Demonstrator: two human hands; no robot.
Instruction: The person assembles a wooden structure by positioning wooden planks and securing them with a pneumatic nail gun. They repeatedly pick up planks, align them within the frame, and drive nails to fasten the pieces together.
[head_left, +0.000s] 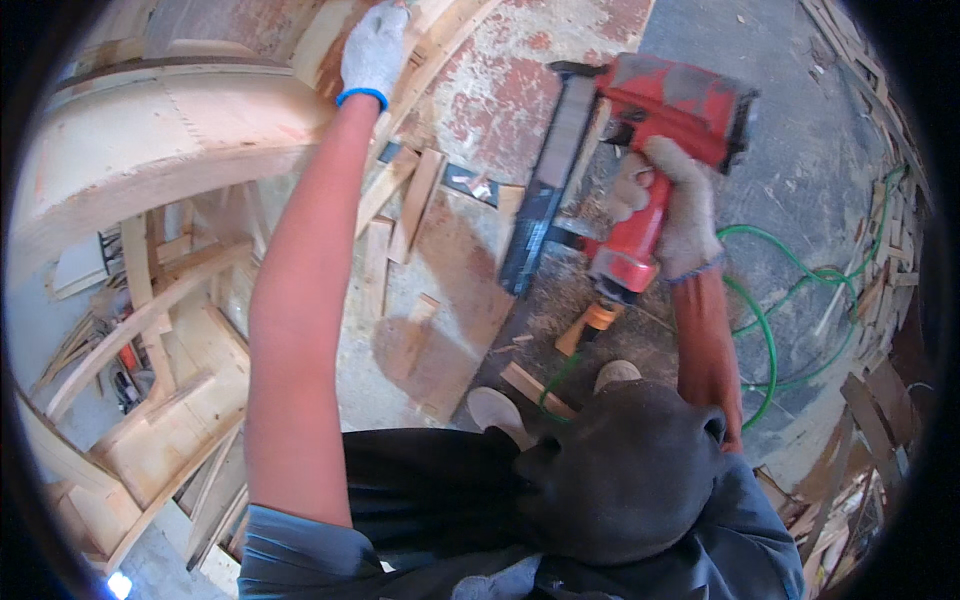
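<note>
My right hand [683,205], in a pale work glove, is closed around the grip of a red nail gun [680,95]. The gun's long dark magazine [545,180] slants down to the left, and its nose is at the upper left, apart from the wood. A green air hose joins the handle's lower end at an orange fitting [600,316]. My left arm stretches far forward. My left hand [374,55], in a white glove with a blue cuff, lies at the curved wooden frame [200,115]. Its fingers are mostly cut off by the upper edge.
Wood offcuts [415,205] and sawdust lie on the stained floor between the frame and my shoes [497,412]. Loops of green hose [765,330] run across the floor at right. Scrap wood [880,290] is piled along the right edge. More curved wooden framing [165,400] stands at lower left.
</note>
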